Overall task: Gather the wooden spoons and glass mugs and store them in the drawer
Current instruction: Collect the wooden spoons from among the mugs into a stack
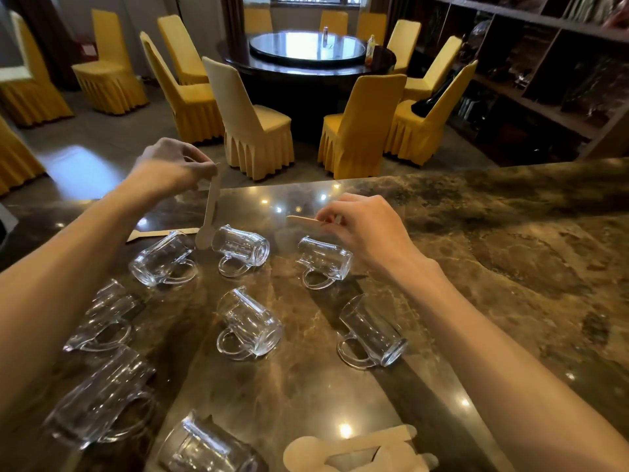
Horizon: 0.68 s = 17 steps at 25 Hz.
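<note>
Several glass mugs lie on their sides across the marble counter (510, 267), among them one (241, 248) near the middle back and one (250, 323) in the centre. My left hand (170, 166) pinches the handle end of a wooden spoon (209, 212) that hangs bowl-down beside a mug. My right hand (364, 226) grips another wooden spoon (303, 221), which points left above a mug (325, 260). One more wooden spoon (160, 233) lies flat at the back left. A heap of wooden spoons (354, 449) rests at the near edge.
Beyond the counter stand yellow-covered chairs (252, 124) around a dark round dining table (306, 59). Dark shelving (544, 80) runs along the right wall. No drawer is in view.
</note>
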Each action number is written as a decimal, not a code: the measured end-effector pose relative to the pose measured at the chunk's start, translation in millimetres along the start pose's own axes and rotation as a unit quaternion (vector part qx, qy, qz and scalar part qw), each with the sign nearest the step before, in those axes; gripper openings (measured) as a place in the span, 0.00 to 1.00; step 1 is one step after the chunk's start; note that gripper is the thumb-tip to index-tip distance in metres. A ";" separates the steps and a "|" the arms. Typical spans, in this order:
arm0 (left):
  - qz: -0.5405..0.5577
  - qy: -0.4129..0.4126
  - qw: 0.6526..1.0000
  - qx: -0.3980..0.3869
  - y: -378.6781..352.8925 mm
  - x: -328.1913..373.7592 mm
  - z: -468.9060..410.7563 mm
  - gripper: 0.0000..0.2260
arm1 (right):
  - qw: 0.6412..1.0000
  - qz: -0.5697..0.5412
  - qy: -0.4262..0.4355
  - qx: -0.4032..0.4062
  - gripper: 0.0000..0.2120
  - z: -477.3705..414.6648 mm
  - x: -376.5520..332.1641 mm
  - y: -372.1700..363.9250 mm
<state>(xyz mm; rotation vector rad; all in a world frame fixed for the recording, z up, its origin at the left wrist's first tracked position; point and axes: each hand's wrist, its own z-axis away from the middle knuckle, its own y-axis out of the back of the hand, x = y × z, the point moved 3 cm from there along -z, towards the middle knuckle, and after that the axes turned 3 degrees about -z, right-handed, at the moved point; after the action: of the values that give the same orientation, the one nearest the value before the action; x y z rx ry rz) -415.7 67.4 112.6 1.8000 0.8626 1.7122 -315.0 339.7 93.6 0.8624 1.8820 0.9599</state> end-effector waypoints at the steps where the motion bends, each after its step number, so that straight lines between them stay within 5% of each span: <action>1: -0.003 -0.006 1.000 0.009 3.6 3.0 6.4 0.06 | 1.000 -0.010 0.007 0.004 0.08 5.5 -8.5 5.0; 17: 0.140 -0.091 0.982 0.089 24.6 49.9 151.5 0.01 | 0.997 -0.056 0.033 0.044 0.08 93.7 -90.4 63.2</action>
<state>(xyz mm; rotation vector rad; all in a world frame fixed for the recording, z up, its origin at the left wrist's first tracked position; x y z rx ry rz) -262.2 97.6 152.5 2.2487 0.7326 1.6430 -181.8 321.0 146.9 0.7771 2.0194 0.8516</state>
